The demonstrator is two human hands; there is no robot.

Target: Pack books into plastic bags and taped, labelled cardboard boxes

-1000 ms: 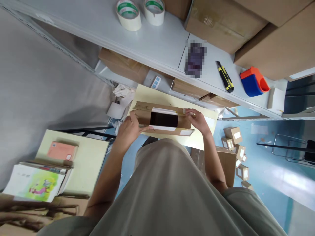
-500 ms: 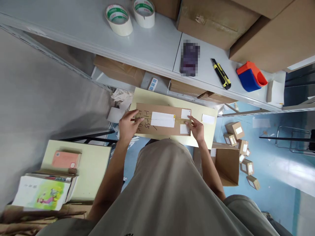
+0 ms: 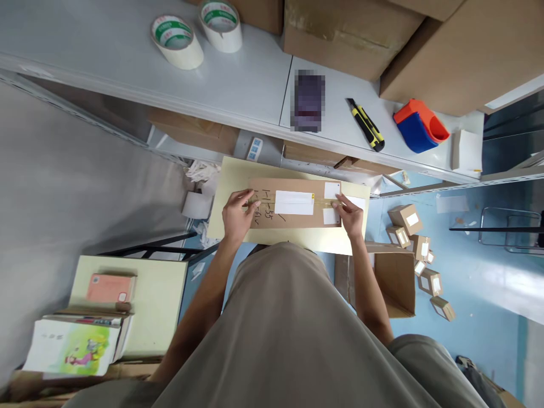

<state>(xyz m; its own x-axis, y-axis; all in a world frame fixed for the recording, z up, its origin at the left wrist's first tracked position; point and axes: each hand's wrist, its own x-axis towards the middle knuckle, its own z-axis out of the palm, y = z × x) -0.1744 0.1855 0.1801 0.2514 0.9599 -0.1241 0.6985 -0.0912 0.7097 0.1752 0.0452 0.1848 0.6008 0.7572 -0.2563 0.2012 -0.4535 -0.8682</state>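
A long, flat cardboard box (image 3: 297,221) lies over the pale yellow tabletop (image 3: 229,170). On its upper face are a large white label (image 3: 294,203), two smaller white labels at the right end, clear tape along the middle and black handwriting at the left. My left hand (image 3: 238,214) grips the box's left end, thumb and fingers on its top. My right hand (image 3: 349,215) holds the opposite end, with fingertips by the two small labels. Whether the box rests on the table or is slightly raised I cannot tell.
Above is a grey shelf (image 3: 246,90) with two tape rolls, a pixelated dark object, a yellow-black box cutter (image 3: 366,126) and a red-blue tool (image 3: 420,126). An open carton (image 3: 395,283) stands at right, near several small boxes on the blue floor. Books (image 3: 72,345) lie at lower left.
Both hands have moved the box to the right across the tabletop, and its right end now partly covers the white label there. The view has shifted slightly.
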